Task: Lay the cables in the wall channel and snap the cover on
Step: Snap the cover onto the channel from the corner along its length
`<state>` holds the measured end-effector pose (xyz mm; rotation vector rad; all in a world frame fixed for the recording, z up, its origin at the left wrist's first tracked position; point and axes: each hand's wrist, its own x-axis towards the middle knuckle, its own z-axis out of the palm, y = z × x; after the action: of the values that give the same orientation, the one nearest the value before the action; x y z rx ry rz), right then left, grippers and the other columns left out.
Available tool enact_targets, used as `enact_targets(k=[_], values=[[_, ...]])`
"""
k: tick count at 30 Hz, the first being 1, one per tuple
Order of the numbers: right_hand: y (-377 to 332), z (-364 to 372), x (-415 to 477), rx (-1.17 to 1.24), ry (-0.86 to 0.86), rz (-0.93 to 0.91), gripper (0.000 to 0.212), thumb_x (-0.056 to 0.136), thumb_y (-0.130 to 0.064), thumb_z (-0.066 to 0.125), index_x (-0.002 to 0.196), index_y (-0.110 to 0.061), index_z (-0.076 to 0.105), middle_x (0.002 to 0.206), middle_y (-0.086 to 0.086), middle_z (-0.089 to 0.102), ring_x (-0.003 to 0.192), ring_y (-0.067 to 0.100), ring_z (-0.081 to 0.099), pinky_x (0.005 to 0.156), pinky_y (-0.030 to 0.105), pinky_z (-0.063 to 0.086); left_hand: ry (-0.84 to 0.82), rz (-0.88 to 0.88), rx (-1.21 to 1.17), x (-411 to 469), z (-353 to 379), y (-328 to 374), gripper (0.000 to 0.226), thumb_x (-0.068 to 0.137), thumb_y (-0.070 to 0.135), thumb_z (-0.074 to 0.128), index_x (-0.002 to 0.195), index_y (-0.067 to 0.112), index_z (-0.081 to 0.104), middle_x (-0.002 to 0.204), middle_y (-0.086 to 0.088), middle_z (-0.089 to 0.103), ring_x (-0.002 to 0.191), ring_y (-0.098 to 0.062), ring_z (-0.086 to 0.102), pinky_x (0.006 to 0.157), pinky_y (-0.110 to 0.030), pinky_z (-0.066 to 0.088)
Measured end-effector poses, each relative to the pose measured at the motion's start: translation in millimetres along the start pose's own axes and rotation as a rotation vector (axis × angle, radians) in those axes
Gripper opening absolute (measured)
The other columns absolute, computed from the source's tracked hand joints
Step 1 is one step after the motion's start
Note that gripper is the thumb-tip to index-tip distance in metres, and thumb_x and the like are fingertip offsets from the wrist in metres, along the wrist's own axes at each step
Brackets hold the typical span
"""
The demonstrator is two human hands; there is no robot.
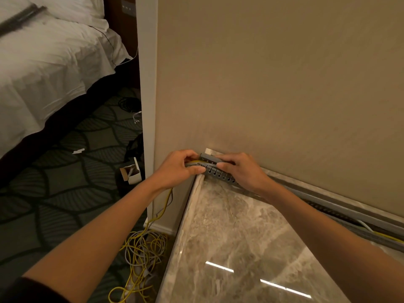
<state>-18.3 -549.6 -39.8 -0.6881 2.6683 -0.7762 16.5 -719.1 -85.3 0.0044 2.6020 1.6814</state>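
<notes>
- A person's left hand [177, 169] and right hand [240, 171] work at the near end of a gray slotted channel [220, 174], which lies along the foot of a beige, fine-grained wall [284, 84] at the back edge of a polished marble counter [229, 237].
- The left hand's fingers curl over the channel's end and its thumb presses the slotted front, pinching it where the cables [166, 202] enter.
- The right hand's fingers curl over the flat gray cover [208, 159] on top of the channel, with the thumb set against the front.
- The yellow and gray cables drop from the left hand down the counter's side into a loose tangle on the floor.
- A dark carpet [65, 193] with a leaf pattern covers the floor, where a small open white box [132, 172] stands near the wall's white corner.
- A bed [43, 62] with rumpled white linen fills the upper left, and dark strips [19, 18], blurred, lie on it.
</notes>
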Motion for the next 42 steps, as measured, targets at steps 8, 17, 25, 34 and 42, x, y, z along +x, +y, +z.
enact_targets(k=[8, 17, 25, 34, 42], values=[[0, -6, 12, -0.092, -0.038, 0.038, 0.028, 0.097, -0.019, 0.044, 0.074, -0.021, 0.061, 0.064, 0.001, 0.053, 0.062, 0.017, 0.047, 0.063, 0.029, 0.034, 0.047, -0.079, -0.019, 6, 3, 2, 0.021, 0.081, 0.016, 0.068, 0.097, 0.003, 0.066, 0.097, -0.02, 0.068, 0.094, -0.033, 0.064, 0.089, -0.048, 0.05], [-2, -10, 15, -0.047, -0.061, -0.004, 0.042, 0.097, -0.016, 0.044, 0.06, -0.034, 0.047, 0.055, -0.008, 0.043, 0.051, 0.005, 0.038, 0.055, 0.027, 0.029, 0.074, -0.092, -0.046, 8, 4, 4, 0.017, 0.08, 0.015, 0.069, 0.094, 0.006, 0.07, 0.093, -0.019, 0.07, 0.093, -0.035, 0.064, 0.089, -0.048, 0.05], [2, -16, 16, -0.043, -0.104, -0.012, 0.029, 0.097, -0.016, 0.045, 0.079, -0.008, 0.067, 0.062, 0.004, 0.048, 0.052, 0.007, 0.038, 0.056, 0.025, 0.029, 0.094, -0.079, -0.062, 7, 4, 4, 0.017, 0.081, 0.016, 0.068, 0.095, 0.007, 0.071, 0.089, -0.015, 0.07, 0.086, -0.026, 0.062, 0.087, -0.045, 0.049], [6, -15, 13, -0.099, -0.08, -0.055, 0.03, 0.094, -0.015, 0.05, 0.122, -0.019, 0.062, 0.08, 0.004, 0.06, 0.061, 0.009, 0.049, 0.06, 0.022, 0.037, 0.142, -0.065, -0.093, 11, 10, 8, 0.028, 0.084, 0.01, 0.064, 0.11, 0.002, 0.065, 0.1, -0.01, 0.067, 0.092, -0.016, 0.059, 0.089, -0.033, 0.048], [9, 2, 5, -0.276, 0.072, -0.05, 0.053, 0.09, -0.017, 0.057, 0.14, -0.023, 0.042, 0.131, 0.002, 0.056, 0.122, 0.022, 0.048, 0.091, 0.029, 0.036, 0.127, -0.092, -0.139, 20, 10, 8, 0.019, 0.084, 0.009, 0.063, 0.1, 0.003, 0.07, 0.079, -0.002, 0.064, 0.068, -0.005, 0.056, 0.06, -0.005, 0.04]])
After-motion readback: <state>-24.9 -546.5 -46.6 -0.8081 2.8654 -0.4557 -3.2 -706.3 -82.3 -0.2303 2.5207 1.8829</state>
